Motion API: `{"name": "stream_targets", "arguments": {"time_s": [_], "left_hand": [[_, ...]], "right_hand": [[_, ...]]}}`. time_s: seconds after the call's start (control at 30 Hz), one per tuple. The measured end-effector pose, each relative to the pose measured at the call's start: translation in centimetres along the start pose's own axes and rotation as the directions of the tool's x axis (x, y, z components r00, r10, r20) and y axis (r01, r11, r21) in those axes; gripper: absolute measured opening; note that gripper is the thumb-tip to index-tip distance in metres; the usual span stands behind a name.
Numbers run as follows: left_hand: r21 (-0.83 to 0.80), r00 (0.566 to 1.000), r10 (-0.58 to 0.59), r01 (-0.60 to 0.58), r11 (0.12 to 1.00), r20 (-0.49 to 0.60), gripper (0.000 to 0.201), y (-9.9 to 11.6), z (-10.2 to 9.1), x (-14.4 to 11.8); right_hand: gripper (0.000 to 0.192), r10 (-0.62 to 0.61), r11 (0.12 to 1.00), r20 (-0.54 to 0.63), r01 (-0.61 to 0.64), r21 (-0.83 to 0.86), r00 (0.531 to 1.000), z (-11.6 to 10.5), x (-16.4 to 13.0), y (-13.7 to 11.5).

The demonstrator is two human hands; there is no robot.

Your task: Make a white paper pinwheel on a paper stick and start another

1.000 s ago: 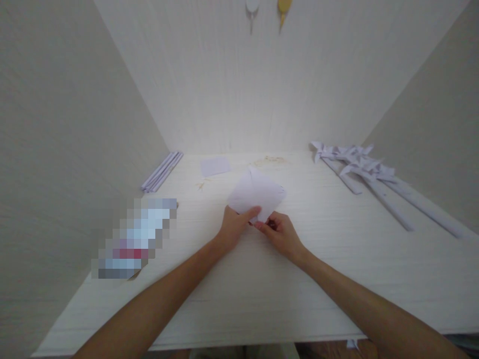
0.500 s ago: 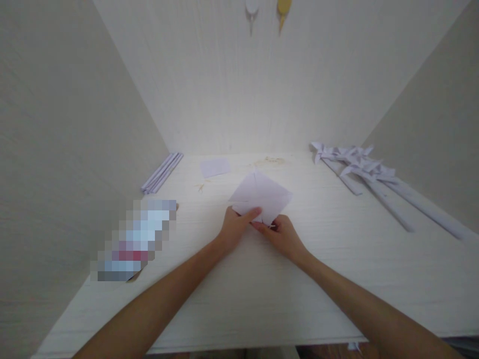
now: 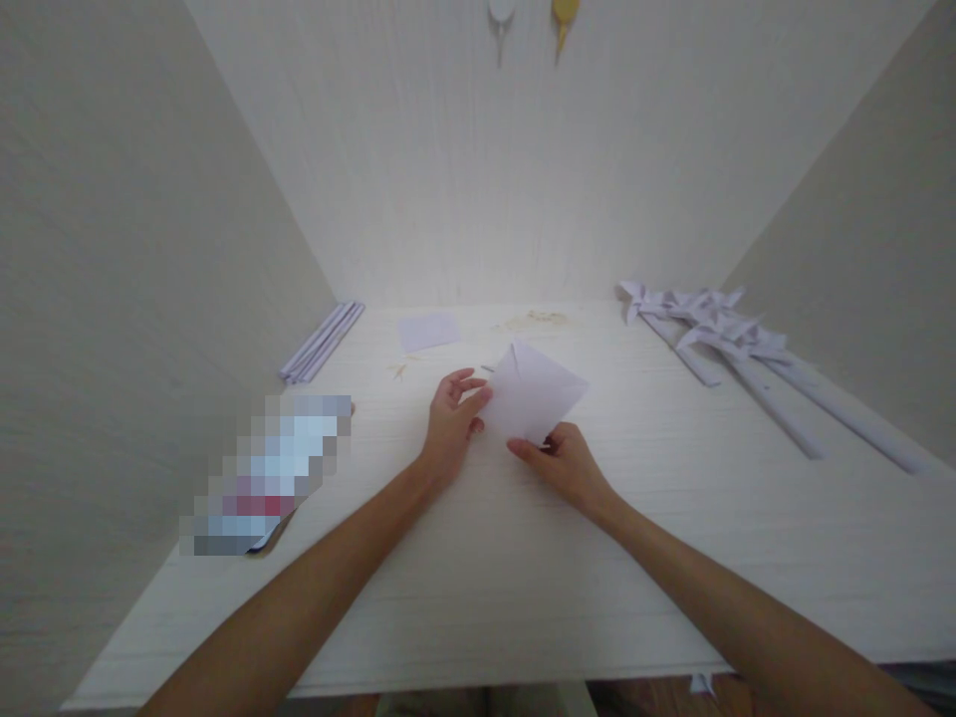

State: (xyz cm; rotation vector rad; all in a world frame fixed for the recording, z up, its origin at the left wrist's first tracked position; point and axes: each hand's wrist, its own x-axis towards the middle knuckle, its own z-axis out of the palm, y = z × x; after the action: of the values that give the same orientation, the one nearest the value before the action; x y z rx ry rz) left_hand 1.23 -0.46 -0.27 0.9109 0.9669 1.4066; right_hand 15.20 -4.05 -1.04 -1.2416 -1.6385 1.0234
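Note:
A white paper square is held corner-up above the tabletop, with cut or crease lines near its top and right corners. My right hand pinches its lower corner between thumb and fingers. At the left corner, my left hand has its thumb and forefinger closed on the paper's edge, the other fingers loosely curled and apart. The corner between those fingertips is partly hidden. A small thin dark piece shows just beside the left fingertips; I cannot make out what it is.
Several paper pinwheels on rolled-paper sticks lie at the right. Rolled paper tubes and a blurred-out phone lie at the left. Behind my hands are a flat paper piece, loose toothpicks and a scattered pile. Walls enclose three sides.
My left hand has moved from the paper's lower edge up and left to its left corner, its fingers loosening. The right hand keeps its pinch, and the paper has shifted slightly right.

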Motion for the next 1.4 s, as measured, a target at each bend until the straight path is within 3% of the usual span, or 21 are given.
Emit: {"name": "stream_targets", "arguments": {"time_s": [0.13,0.27,0.57,0.67,0.8,0.93,1.17,1.4], "left_hand": [[0.131,0.999,0.027,-0.03,0.991,0.023,0.047,0.2,-0.3,0.3],[0.11,0.996,0.018,-0.028,0.994,0.089,0.033,0.3,-0.6,0.5],[0.021,0.997,0.006,-0.008,1.0,0.081,0.022,0.2,-0.9,0.6],[0.015,0.987,-0.06,0.058,0.998,0.15,0.024,0.3,-0.7,0.4],[0.111,0.963,-0.127,0.103,0.988,0.238,0.026,0.0,-0.6,-0.1],[0.215,0.977,-0.085,0.041,0.976,0.197,0.035,-0.2,-0.3,-0.7],[0.27,0.985,-0.044,-0.003,0.963,0.168,0.029,0.1,0.3,-1.1],[0.231,0.98,-0.05,0.005,0.973,0.19,0.026,-0.3,0.3,-1.0]], "right_hand": [[0.021,-0.032,0.999,0.04,0.032,-0.002,0.999,0.0,-0.3,-0.1],[0.021,-0.019,1.0,0.043,0.019,0.009,0.999,-0.1,-0.3,-0.2],[0.028,0.126,0.972,-0.197,-0.081,0.222,0.972,-1.1,0.7,0.2],[0.025,0.172,0.934,-0.245,-0.079,0.349,0.954,-1.2,0.8,0.1],[0.024,0.199,0.9,-0.274,-0.065,0.431,0.941,-1.1,1.0,-0.1],[0.026,0.203,0.879,-0.301,-0.037,0.476,0.932,-1.0,1.1,0.0],[0.032,0.133,0.935,-0.122,-0.084,0.344,0.983,-0.5,0.8,0.1],[0.035,0.102,0.976,-0.015,-0.097,0.195,0.995,-0.4,0.6,-0.4]]}}
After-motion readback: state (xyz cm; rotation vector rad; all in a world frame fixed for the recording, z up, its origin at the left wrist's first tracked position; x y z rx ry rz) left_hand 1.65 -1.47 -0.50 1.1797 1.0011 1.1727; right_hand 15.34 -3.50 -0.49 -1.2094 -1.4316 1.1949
